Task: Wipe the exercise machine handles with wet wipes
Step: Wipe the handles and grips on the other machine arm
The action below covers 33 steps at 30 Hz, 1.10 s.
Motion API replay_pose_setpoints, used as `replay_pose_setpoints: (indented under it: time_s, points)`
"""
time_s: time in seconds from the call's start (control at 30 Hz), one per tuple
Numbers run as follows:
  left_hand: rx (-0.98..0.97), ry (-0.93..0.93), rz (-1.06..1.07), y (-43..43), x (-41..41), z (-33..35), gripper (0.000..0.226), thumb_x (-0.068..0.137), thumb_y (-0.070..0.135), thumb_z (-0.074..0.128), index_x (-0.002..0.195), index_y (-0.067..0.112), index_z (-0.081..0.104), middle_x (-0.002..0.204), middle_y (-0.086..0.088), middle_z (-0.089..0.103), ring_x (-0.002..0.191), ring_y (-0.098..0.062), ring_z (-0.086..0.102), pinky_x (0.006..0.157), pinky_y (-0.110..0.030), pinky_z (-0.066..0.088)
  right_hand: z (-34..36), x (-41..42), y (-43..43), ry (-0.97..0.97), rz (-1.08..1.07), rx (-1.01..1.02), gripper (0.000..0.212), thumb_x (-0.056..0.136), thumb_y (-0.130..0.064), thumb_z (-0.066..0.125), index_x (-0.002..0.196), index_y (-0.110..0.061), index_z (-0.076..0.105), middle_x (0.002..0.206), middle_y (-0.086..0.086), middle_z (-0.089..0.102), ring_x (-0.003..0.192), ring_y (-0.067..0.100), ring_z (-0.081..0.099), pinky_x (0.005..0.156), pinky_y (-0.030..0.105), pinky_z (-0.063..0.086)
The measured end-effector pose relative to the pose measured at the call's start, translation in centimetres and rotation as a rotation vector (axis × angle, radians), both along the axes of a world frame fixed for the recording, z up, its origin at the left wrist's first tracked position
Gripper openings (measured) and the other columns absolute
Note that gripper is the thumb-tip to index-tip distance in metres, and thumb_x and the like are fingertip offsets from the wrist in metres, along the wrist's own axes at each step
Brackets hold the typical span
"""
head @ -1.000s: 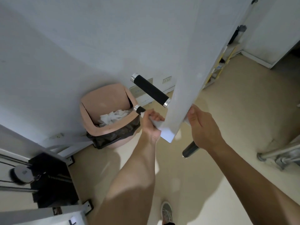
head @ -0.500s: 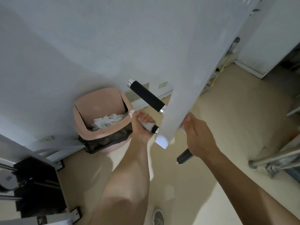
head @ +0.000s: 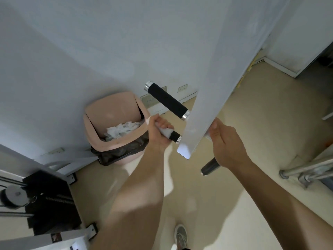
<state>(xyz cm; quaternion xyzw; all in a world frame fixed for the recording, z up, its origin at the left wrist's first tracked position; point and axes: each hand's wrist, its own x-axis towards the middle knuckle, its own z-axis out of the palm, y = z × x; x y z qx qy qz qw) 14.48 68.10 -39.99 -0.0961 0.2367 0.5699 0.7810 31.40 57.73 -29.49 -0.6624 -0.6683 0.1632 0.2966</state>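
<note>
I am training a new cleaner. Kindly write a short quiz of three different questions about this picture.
1. True or false: the upper handle is held by a hand.
2. Which hand presses the wet wipe around a handle: A left hand, B right hand?
3. Fill in: used wipes lie in the pink ____.

Key: 1 false; 2 A; 3 bin.

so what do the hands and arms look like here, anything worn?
Both arms are bare as far as the frame shows: no sleeves in view. The left hand and right hand have no gloves, and no watch, band or ring shows. Nails look short. No markings visible.
</note>
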Motion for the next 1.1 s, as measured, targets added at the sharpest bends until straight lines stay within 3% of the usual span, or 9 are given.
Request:
replay_pose_setpoints:
  time_s: [0.13,0.23,0.33,0.53,0.67,0.77,0.9,1.0,1.1]
  points:
    - [-0.058,0.13,-0.152,-1.8,2.0,0.3,0.033,0.088,0.016,0.069,0.062,0.019,0.048,0.051,0.006,0.046,0.041,-0.009,0.047,0.048,-0.02,0.048,0.1,0.3,0.2,0.012,0.001,0.014,0.058,0.101,-0.051,0.017,0.107,-0.015,0.063,0.055,-0.003,0.052,0.045,0.009,0.045,0.049,0.028,0.031]
    - [-0.097,0.442,-0.185,-1.9,1.2,0.7,0.018,0.089,0.023,0.076,0.091,0.013,0.062,0.07,-0.001,0.065,0.059,-0.013,0.066,0.059,-0.029,0.058,0.2,0.2,0.2,0.028,-0.003,0.016,0.057,0.1,-0.051,0.018,0.103,-0.016,0.063,0.056,-0.003,0.054,0.047,0.009,0.047,0.05,0.031,0.034]
    - [-0.104,0.731,-0.146,-2.7,-0.1,-0.5,0.031,0.09,0.027,0.078,0.113,0.009,0.066,0.096,-0.005,0.074,0.077,-0.018,0.074,0.067,-0.031,0.062,0.2,0.3,0.4,0.029,-0.013,0.023,0.057,0.1,-0.05,0.018,0.102,-0.015,0.063,0.057,-0.002,0.055,0.048,0.013,0.048,0.05,0.03,0.033]
    - [-0.091,0.93,-0.167,-4.8,-1.9,-1.3,0.017,0.09,0.017,0.077,0.099,0.008,0.066,0.071,-0.002,0.059,0.056,-0.011,0.053,0.05,-0.019,0.047,-0.1,1.0,0.9,0.035,-0.014,0.05,0.067,0.098,-0.058,0.014,0.103,-0.014,0.064,0.063,0.008,0.062,0.056,0.023,0.057,0.056,0.04,0.046]
    - [0.092,1.003,-0.174,-5.5,-3.2,2.4,0.026,0.077,0.023,0.081,0.091,0.007,0.066,0.081,-0.011,0.062,0.076,-0.024,0.058,0.076,-0.037,0.057,0.0,1.1,1.1,0.078,-0.009,0.046,0.063,0.099,-0.056,0.018,0.106,-0.016,0.066,0.068,0.009,0.064,0.059,0.026,0.058,0.059,0.041,0.047]
    - [0.216,1.021,-0.16,-6.1,-4.0,7.0,0.009,0.091,0.01,0.069,0.085,0.01,0.063,0.088,-0.011,0.065,0.086,-0.023,0.062,0.094,-0.041,0.054,0.1,1.2,0.9,0.198,-0.009,0.004,0.053,0.097,-0.057,0.023,0.093,-0.027,0.066,0.064,0.0,0.06,0.054,0.023,0.054,0.056,0.038,0.044]
    - [0.265,1.037,-0.092,-6.1,-5.6,13.0,0.006,0.096,0.014,0.062,0.091,0.014,0.062,0.089,-0.007,0.061,0.088,-0.026,0.059,0.09,-0.044,0.053,0.5,1.7,1.4,0.315,-0.002,-0.187,0.043,0.108,-0.044,0.024,0.089,-0.03,0.059,0.082,0.0,0.064,0.066,0.016,0.057,0.055,0.014,0.044]
    - [0.198,1.244,-0.114,-4.9,-7.5,16.3,0.012,0.097,0.018,0.063,0.108,0.013,0.064,0.1,-0.011,0.068,0.085,-0.023,0.068,0.084,-0.039,0.061,2.4,1.9,2.3,0.467,0.042,-0.298,0.042,0.104,-0.046,0.033,0.092,-0.022,0.065,0.091,-0.002,0.07,0.081,0.017,0.063,0.076,0.027,0.048]
    - [0.277,1.382,-0.066,-3.7,-8.9,18.9,0.003,0.093,0.013,0.066,0.094,0.011,0.065,0.087,-0.012,0.068,0.064,-0.02,0.068,0.06,-0.033,0.059,4.7,2.0,4.2,0.664,0.041,-0.393,0.03,0.103,-0.028,0.043,0.091,-0.018,0.068,0.083,-0.001,0.072,0.085,0.023,0.063,0.082,0.038,0.049]
